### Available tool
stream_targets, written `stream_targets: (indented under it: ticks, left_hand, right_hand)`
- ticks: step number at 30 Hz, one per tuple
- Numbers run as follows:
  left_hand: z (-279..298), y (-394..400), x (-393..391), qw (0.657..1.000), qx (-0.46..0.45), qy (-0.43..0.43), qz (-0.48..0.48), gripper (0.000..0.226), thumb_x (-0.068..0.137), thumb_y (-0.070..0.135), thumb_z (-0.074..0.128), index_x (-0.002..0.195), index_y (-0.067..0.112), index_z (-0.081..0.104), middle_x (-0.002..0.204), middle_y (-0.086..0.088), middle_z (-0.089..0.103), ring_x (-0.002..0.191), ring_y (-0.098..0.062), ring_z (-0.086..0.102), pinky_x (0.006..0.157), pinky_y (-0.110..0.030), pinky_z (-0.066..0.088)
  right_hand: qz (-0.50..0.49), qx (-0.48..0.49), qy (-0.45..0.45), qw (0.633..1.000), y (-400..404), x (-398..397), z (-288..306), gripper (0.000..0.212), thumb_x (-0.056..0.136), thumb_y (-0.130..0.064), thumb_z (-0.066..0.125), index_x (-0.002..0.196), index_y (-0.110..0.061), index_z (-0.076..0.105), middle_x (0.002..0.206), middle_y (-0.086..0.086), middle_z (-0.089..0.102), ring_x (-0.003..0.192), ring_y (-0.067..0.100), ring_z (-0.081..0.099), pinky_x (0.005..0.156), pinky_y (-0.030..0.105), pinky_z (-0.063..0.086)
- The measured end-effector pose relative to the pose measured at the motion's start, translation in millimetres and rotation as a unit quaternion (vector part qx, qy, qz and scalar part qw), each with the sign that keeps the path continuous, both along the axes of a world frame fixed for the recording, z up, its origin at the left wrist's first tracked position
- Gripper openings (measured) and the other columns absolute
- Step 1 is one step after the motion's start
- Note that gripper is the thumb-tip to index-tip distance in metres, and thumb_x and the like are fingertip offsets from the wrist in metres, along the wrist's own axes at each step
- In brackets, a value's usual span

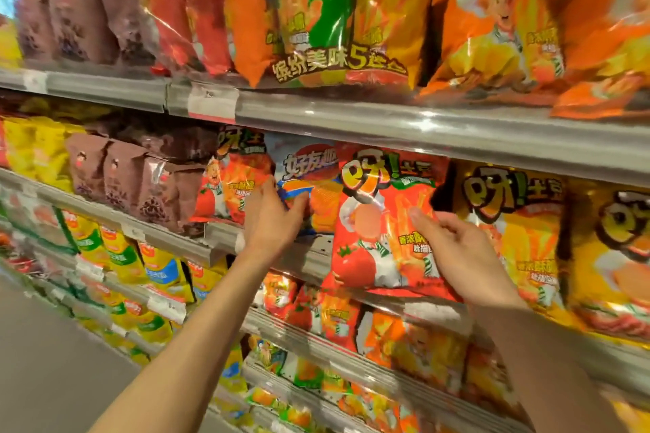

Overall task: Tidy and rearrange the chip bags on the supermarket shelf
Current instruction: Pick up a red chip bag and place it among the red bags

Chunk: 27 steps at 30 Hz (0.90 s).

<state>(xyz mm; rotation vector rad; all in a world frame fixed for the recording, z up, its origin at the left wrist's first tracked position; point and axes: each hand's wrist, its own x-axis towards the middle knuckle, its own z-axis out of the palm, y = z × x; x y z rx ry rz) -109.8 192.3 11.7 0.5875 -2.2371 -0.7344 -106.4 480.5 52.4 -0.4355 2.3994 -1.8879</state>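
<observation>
Head view: the left hand, fingers straight, presses on a blue-and-white bag. The right hand grips the right edge of a red bag just right of it. Judged step: straightening the middle shelf row. Next: seat the red bag upright. Bags are blurred; the right fingers are partly hidden.

The left hand covers the lower part of the blue-and-white bag, so its print there is lost. The red tomato bag hides most of the right hand's fingers. The top-shelf packs are blurred and cropped by the upper edge.
</observation>
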Motion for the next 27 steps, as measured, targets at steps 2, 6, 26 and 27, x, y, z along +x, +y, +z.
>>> stream_targets:
  ticks: [2, 6, 26, 27]
  left_hand:
    - [0.0, -3.8, -7.2, 1.0, -0.01, 0.005, 0.0, 0.056, 0.079, 0.066, 0.057, 0.099, 0.013, 0.06, 0.09, -0.01, 0.065, 0.088, -0.034, 0.06, 0.074, -0.045, 0.05]
    - [-2.9, -0.8, -11.7, 0.997, 0.027, 0.057, -0.048, 0.053, 0.077, 0.058, 0.066, 0.108, 0.016, 0.059, 0.099, -0.007, 0.063, 0.092, -0.027, 0.061, 0.075, -0.039, 0.05]
    - [32.0, -41.7, 13.1, 0.947, 0.161, 0.217, -0.171, 0.039, 0.082, 0.041, 0.077, 0.11, 0.021, 0.059, 0.111, 0.0, 0.059, 0.102, -0.012, 0.057, 0.087, -0.018, 0.045]
    - [32.9, -48.2, 20.9, 0.945, 0.172, 0.22, -0.172, 0.036, 0.083, 0.037, 0.078, 0.11, 0.021, 0.06, 0.109, 0.003, 0.06, 0.099, -0.006, 0.056, 0.082, -0.008, 0.041]
  right_hand:
    - [-0.01, 0.005, 0.017, 1.0, -1.3, -6.5, -1.4, 0.066, 0.08, -0.071, 0.063, 0.125, -0.023, 0.064, 0.123, -0.008, 0.068, 0.116, 0.009, 0.062, 0.1, 0.029, 0.044]
    - [-0.028, 0.008, 0.037, 0.999, -7.1, -14.8, 0.7, 0.064, 0.084, -0.064, 0.062, 0.134, -0.023, 0.059, 0.128, -0.008, 0.063, 0.119, 0.009, 0.058, 0.096, 0.027, 0.041]
    - [-0.156, -0.008, 0.059, 0.986, -52.7, 21.9, 0.6, 0.043, 0.083, -0.062, 0.062, 0.104, -0.026, 0.072, 0.092, -0.016, 0.078, 0.089, 0.005, 0.073, 0.087, 0.034, 0.054]
    - [-0.15, -0.01, 0.058, 0.987, -58.7, 24.3, -0.2, 0.039, 0.086, -0.057, 0.063, 0.105, -0.024, 0.072, 0.092, -0.013, 0.078, 0.087, 0.005, 0.073, 0.084, 0.033, 0.054]
